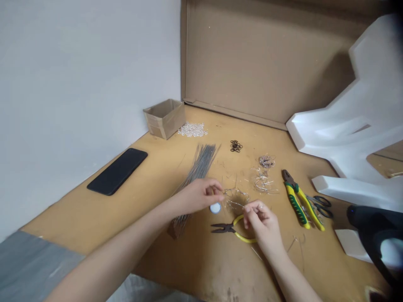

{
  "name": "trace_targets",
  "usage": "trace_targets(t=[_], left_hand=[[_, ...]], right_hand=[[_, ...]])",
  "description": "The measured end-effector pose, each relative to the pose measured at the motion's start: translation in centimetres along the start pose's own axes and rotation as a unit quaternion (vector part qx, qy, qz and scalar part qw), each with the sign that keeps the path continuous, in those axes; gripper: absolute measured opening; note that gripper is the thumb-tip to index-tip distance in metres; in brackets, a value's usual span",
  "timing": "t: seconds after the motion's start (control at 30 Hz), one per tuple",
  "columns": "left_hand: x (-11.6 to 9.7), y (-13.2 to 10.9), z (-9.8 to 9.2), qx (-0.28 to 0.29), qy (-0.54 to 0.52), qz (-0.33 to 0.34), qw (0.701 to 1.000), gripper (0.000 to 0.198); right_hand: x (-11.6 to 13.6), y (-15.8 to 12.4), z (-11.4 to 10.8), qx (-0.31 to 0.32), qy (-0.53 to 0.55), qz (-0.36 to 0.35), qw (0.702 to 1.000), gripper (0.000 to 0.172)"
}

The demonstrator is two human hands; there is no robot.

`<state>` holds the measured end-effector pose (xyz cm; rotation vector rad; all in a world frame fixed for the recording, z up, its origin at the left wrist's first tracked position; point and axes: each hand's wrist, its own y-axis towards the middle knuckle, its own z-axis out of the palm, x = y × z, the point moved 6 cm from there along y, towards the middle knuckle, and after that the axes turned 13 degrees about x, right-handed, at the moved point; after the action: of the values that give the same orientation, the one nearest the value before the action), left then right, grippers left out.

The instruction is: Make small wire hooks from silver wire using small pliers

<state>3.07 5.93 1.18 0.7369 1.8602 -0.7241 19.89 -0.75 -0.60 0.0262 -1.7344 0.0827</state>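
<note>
My right hand is closed in a pinch on a thin silvery wire, which runs leftward from the fingertips above the table. The fingers of my left hand are drawn together near other fine wire ends; what lies between them is too small to make out. Yellow-handled needle-nose pliers lie just below, their handles partly behind my right hand. Under my left wrist sits a bundle of straight grey wires, partly covered by the arm. A small round white-and-blue thing is beside my left fingers.
Bent wire pieces and a wire coil lie beyond my hands. Black rings, clear small pieces, a cardboard box and a black phone are farther off. Green-yellow pliers, scissors and white foam stand right.
</note>
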Motion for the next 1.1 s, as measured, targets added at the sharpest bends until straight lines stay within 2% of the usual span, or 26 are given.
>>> trace_targets(t=[0.03, 0.1, 0.2, 0.4, 0.6, 0.83, 1.1], left_hand=[[-0.1, -0.3, 0.1, -0.004, 0.107, -0.006, 0.994, 0.027], [-0.1, -0.7, 0.9, 0.007, 0.265, -0.014, 0.964, 0.024], [0.6, -0.8, 2.0, 0.029, 0.346, -0.037, 0.937, 0.021], [0.8, -0.4, 2.4, 0.018, 0.349, -0.015, 0.937, 0.011], [-0.4, -0.8, 2.5, 0.001, 0.299, 0.029, 0.954, 0.014], [-0.7, -0.9, 2.9, 0.004, 0.295, 0.035, 0.955, 0.016], [-0.9, -1.1, 2.8, 0.007, 0.279, 0.042, 0.959, 0.018]], right_hand=[[-0.1, 0.0, 0.0, 0.006, -0.007, 0.003, 1.000, 0.019], [-0.5, 0.1, 0.3, 0.023, -0.026, 0.010, 0.999, 0.016], [-1.0, 0.2, 0.7, 0.042, -0.065, 0.004, 0.997, 0.012], [-1.8, 0.4, 1.1, 0.052, -0.095, -0.016, 0.994, 0.012], [-1.2, 0.0, 1.3, 0.040, -0.158, -0.037, 0.986, 0.015], [-0.4, -0.2, 1.2, 0.028, -0.225, -0.051, 0.973, 0.017], [-0.1, -0.3, 1.2, 0.015, -0.245, -0.055, 0.968, 0.017]])
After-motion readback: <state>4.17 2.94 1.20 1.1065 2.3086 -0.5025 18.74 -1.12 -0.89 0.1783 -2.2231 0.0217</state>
